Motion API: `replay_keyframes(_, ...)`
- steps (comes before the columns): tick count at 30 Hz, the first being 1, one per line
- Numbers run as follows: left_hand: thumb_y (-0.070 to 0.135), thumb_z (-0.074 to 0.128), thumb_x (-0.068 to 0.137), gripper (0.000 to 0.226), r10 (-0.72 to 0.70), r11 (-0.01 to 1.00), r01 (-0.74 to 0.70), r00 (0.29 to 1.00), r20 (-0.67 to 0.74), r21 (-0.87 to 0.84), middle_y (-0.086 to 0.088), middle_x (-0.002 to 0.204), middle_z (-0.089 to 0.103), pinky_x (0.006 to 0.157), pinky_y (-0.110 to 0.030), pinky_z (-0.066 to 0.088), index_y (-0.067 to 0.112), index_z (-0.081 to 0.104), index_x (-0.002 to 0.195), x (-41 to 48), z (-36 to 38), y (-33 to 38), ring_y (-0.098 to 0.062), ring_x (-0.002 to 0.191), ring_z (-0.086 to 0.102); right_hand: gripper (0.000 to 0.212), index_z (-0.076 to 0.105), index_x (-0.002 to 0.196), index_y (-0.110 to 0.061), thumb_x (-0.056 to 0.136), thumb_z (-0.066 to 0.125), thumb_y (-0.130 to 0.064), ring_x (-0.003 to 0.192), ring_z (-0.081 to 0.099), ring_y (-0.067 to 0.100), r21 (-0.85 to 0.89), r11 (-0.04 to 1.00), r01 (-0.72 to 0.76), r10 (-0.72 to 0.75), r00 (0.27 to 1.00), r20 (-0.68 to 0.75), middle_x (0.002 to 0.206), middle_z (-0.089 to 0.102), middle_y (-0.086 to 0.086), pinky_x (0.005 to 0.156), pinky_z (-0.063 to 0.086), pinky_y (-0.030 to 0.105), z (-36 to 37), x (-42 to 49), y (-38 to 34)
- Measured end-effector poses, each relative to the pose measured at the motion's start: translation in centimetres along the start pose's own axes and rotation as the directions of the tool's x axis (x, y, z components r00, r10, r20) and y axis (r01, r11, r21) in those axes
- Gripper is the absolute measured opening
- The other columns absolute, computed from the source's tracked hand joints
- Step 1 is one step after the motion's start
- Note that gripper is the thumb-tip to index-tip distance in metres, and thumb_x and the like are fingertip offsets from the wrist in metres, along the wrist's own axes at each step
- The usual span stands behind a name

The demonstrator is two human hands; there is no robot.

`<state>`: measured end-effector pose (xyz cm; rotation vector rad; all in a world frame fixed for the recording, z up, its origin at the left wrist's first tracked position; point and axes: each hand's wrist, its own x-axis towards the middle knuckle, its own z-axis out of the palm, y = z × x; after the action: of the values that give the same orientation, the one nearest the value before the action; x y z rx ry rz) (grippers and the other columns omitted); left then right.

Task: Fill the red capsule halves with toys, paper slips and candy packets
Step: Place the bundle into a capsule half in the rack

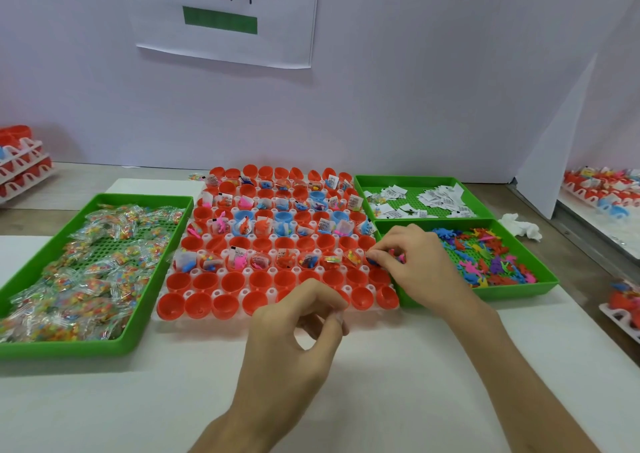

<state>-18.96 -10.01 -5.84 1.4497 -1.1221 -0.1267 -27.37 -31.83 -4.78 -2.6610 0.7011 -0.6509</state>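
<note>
My right hand pinches a small blue toy between the fingertips, at the 3 o'clock edge of the white rack that carries the red capsule halves. My left hand hovers at the 6 o'clock edge of the rack, fingers curled toward the thumb; I cannot tell if something is between them. Some rows of halves contain toys, slips and candy, and the two nearest rows are empty. From the rack, the candy packets lie at 9 o'clock, the paper slips at 2 o'clock, the loose toys at 3 o'clock.
</note>
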Motion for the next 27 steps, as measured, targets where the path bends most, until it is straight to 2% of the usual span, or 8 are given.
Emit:
replay_keyframes(5, 0.009, 0.063, 0.085, 0.020, -0.001, 1.000, 0.001, 1.000, -0.002, 0.006, 0.011, 0.074, 0.070, 0.056, -0.032, 0.056, 0.029, 0.065, 0.085, 0.0, 0.0, 0.0, -0.016, 0.069, 0.067, 0.009, 0.079, 0.092, -0.026, 0.083, 0.079, -0.026, 0.076, 0.061, 0.005, 0.101, 0.995, 0.027, -0.020, 0.997, -0.070, 0.080, 0.070, -0.016, 0.076, 0.049, 0.028, -0.3, -0.4, 0.0)
replay_keyframes(8, 0.010, 0.063, 0.085, 0.020, 0.003, 1.000, -0.003, 1.000, -0.001, 0.018, 0.011, 0.075, 0.070, 0.056, -0.032, 0.056, 0.030, 0.065, 0.085, 0.0, -0.1, 0.0, -0.017, 0.070, 0.067, 0.002, 0.077, 0.083, -0.029, 0.084, 0.077, -0.030, 0.078, 0.060, 0.005, 0.093, 0.996, -0.001, 0.007, 0.998, -0.069, 0.077, 0.067, -0.024, 0.085, 0.049, 0.040, -0.3, -0.1, -0.3)
replay_keyframes(10, 0.010, 0.063, 0.085, 0.020, 0.001, 1.000, -0.001, 1.000, 0.002, 0.025, 0.011, 0.075, 0.069, 0.056, -0.032, 0.056, 0.030, 0.065, 0.085, -0.1, 0.0, -0.1, -0.017, 0.070, 0.067, 0.007, 0.077, 0.083, -0.031, 0.088, 0.073, -0.033, 0.083, 0.060, 0.005, 0.070, 0.997, -0.039, 0.043, 0.998, -0.052, 0.077, 0.062, -0.029, 0.092, 0.046, 0.047, -0.1, 0.0, -0.4)
replay_keyframes(14, 0.010, 0.064, 0.085, 0.020, 0.010, 0.999, -0.010, 1.000, 0.008, 0.036, 0.012, 0.075, 0.069, 0.056, -0.029, 0.056, 0.030, 0.064, 0.086, -0.1, 0.1, -0.1, -0.016, 0.069, 0.067, 0.010, 0.071, 0.081, -0.035, 0.090, 0.071, -0.034, 0.085, 0.058, 0.005, -0.012, 0.995, -0.103, 0.102, 0.992, -0.080, 0.079, 0.064, -0.023, 0.100, 0.037, 0.044, 0.5, 0.0, -0.9)
replay_keyframes(19, 0.010, 0.064, 0.085, 0.021, 0.015, 0.999, -0.015, 1.000, 0.008, 0.045, 0.013, 0.074, 0.069, 0.055, -0.029, 0.056, 0.031, 0.064, 0.086, -0.1, 0.1, -0.2, -0.015, 0.070, 0.066, 0.007, 0.073, 0.089, -0.025, 0.086, 0.076, -0.019, 0.076, 0.066, 0.010, 0.073, 0.993, -0.093, 0.103, 0.985, -0.139, 0.078, 0.070, -0.014, 0.092, 0.051, 0.048, 0.8, -0.3, -1.1)
replay_keyframes(23, 0.009, 0.064, 0.085, 0.019, 0.026, 0.999, -0.026, 1.000, 0.012, 0.046, 0.013, 0.074, 0.069, 0.055, -0.031, 0.055, 0.029, 0.064, 0.085, -0.1, 0.1, -0.3, -0.015, 0.069, 0.066, 0.011, 0.076, 0.097, -0.026, 0.088, 0.075, -0.021, 0.084, 0.069, 0.011, 0.083, 0.996, -0.039, 0.046, 0.995, -0.090, 0.086, 0.075, -0.012, 0.093, 0.051, 0.047, 0.5, -0.3, -0.9)
replay_keyframes(27, 0.008, 0.064, 0.084, 0.018, 0.036, 0.998, -0.037, 0.999, 0.018, 0.045, 0.012, 0.074, 0.068, 0.054, -0.032, 0.055, 0.025, 0.065, 0.085, -0.1, 0.1, -0.3, -0.016, 0.067, 0.066, 0.017, 0.076, 0.105, -0.033, 0.091, 0.071, -0.026, 0.087, 0.063, 0.011, 0.018, 1.000, -0.006, 0.007, 0.998, -0.056, 0.090, 0.073, -0.016, 0.092, 0.048, 0.048, 0.3, -0.5, -0.6)
